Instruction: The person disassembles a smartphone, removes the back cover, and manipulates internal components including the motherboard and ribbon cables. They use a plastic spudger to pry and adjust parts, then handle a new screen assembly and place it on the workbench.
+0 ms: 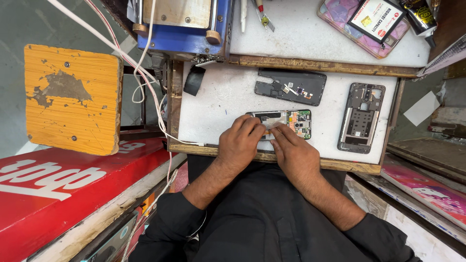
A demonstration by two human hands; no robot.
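Note:
An opened smartphone [296,121] with its green circuit board exposed lies on the white work tray [213,106]. My left hand [239,143] rests over the phone's left half, its fingers bent down onto it. My right hand [293,150] lies beside it, fingertips pressing on the phone's middle next to the board. Whether a small part sits between the fingers is hidden. A black back cover [291,87] lies above the phone. A grey middle frame [361,116] lies to the right.
A blue machine [187,24] with white cables [145,77] stands at the tray's upper left. Tweezers [262,14], a pink phone case [361,26] and a black tube [420,14] lie on the upper shelf. A yellow wooden stool [73,97] and a red box [53,189] stand left.

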